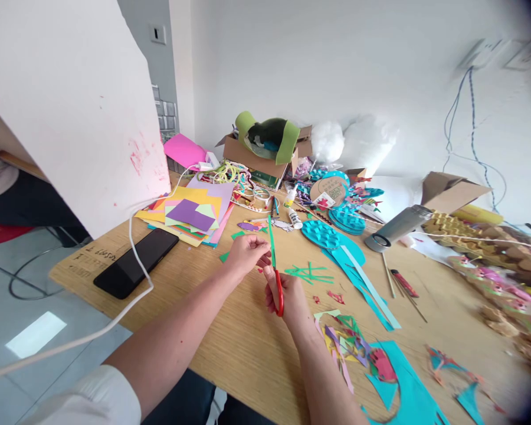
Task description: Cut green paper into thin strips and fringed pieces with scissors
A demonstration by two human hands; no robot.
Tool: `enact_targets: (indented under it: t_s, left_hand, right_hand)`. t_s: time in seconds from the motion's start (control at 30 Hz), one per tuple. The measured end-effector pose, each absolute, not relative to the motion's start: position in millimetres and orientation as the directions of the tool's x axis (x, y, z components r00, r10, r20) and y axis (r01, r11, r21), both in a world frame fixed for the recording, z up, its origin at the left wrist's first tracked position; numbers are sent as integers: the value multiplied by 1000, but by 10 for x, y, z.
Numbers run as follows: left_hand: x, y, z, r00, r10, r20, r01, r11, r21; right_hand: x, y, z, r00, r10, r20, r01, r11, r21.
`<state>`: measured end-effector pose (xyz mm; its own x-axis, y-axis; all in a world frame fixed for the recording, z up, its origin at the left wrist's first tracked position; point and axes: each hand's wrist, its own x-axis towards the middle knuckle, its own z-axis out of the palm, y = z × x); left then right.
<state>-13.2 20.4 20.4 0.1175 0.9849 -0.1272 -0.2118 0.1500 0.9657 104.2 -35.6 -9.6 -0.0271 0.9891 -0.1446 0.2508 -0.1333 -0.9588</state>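
Note:
My left hand [246,254] is closed, its fingertips pinching a narrow green paper strip [270,231] that stands up above the table. My right hand [291,300] grips red-handled scissors [280,298] just below and to the right. The scissor blades point up along the strip; whether they touch it I cannot tell. Thin green paper strips [310,274] lie crossed on the table to the right of my hands. Small red paper scraps [335,297] sit beside them. Green paper pieces [225,256] show partly behind my left hand.
A black phone [135,264] and stacked coloured paper [190,213] lie left, with a white cable [135,248] running past. Paper scraps [349,339] and blue paper [402,378] lie front right. A grey flask [398,228] and small bottles [294,219] stand or lie farther back.

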Motion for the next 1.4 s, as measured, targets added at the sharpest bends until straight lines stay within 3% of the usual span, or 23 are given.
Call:
enact_targets:
  t_s: [0.4, 1.4]
  left_hand:
    - [-139, 208, 210, 151, 979, -135, -233, 168, 958]
    - [-111, 208, 151, 181, 976, -119, -190, 153, 970]
  right_hand:
    - [1052, -375, -111, -56, 991, -120, 330, -95, -939]
    - [1042, -364, -111, -40, 993, -110, 317, -92, -944]
